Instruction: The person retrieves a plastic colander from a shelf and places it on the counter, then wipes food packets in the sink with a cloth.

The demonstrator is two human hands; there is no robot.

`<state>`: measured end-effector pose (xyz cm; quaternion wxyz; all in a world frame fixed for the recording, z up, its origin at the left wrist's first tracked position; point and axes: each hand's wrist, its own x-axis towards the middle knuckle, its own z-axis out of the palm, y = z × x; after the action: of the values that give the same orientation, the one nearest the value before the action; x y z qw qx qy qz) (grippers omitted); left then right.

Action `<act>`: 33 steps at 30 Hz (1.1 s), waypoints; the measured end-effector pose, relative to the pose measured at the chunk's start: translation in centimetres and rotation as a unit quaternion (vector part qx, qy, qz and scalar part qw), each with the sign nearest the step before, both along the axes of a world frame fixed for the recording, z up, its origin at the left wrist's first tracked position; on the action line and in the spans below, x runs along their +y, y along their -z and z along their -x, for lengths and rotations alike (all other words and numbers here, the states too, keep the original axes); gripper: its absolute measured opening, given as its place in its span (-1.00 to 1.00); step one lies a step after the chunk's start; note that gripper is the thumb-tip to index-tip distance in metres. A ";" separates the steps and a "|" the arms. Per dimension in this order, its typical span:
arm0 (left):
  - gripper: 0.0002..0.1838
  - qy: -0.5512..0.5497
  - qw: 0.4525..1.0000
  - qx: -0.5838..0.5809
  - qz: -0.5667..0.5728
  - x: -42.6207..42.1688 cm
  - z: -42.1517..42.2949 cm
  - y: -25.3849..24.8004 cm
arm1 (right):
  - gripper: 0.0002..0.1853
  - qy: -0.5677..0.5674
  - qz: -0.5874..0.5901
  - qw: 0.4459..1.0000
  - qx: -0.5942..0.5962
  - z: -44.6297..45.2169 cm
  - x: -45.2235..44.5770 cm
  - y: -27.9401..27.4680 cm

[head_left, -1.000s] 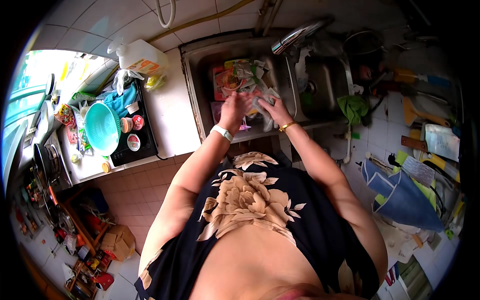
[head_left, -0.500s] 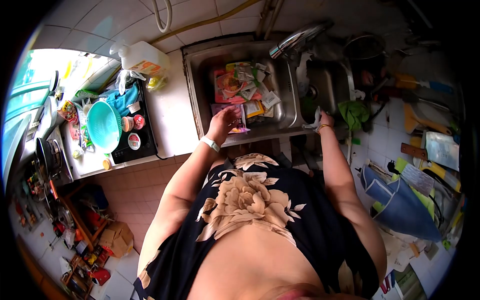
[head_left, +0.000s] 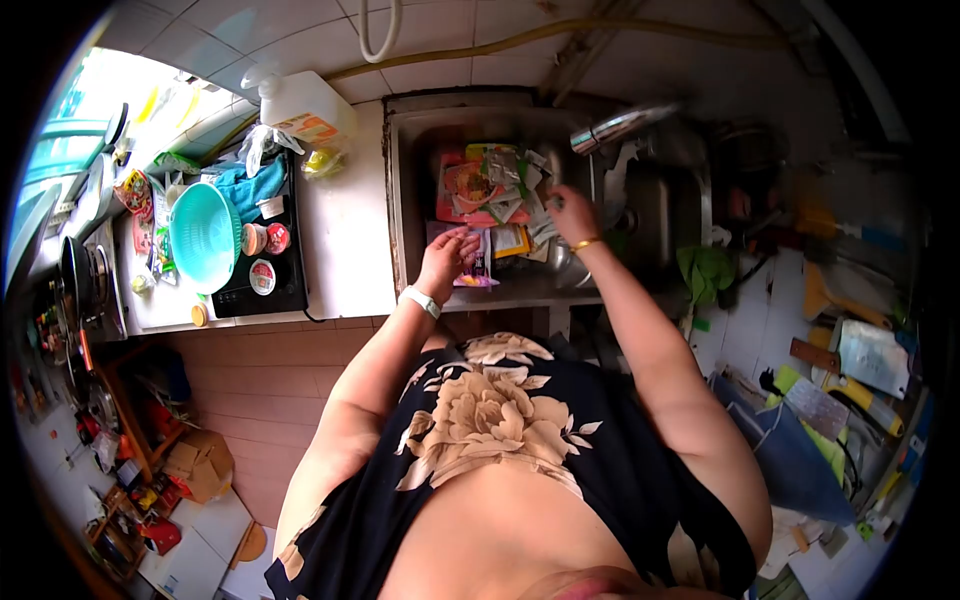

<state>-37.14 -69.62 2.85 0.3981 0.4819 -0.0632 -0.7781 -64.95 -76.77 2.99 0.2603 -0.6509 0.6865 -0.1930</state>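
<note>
Several food packets fill the left sink basin: a red packet (head_left: 468, 185), a yellow-orange one (head_left: 510, 240) and a purple one (head_left: 475, 270). My left hand (head_left: 452, 258) hovers by the purple packet at the basin's near left, fingers apart and holding nothing. Over the right part of this basin is my right hand (head_left: 573, 214), its fingers closed beside a few pale packets (head_left: 545, 222); whether anything is between them is hidden. The chrome faucet (head_left: 622, 128) reaches over the divider between the two basins.
A turquoise basket (head_left: 205, 238) and small cups (head_left: 262, 277) sit on the left counter, near a large plastic jug (head_left: 305, 105). Right of the second basin (head_left: 655, 215) hangs a green cloth (head_left: 706, 272). Utensils hang farther right.
My right hand, earlier with grey-white material over the packets, went to the right basin and has come back over the left one without it. My left hand moved slightly. The view has shifted.
</note>
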 end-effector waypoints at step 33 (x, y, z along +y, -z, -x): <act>-0.85 0.140 0.971 -0.073 0.181 -5.3 5.0 -8.1 | -0.64 0.181 -0.172 0.797 -0.550 -4.2 4.8 -8.2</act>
<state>-42.12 -74.88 10.98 0.3604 0.4439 -0.2986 -0.7641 -60.76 -71.96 11.21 0.6618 -0.2441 0.5550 -0.4409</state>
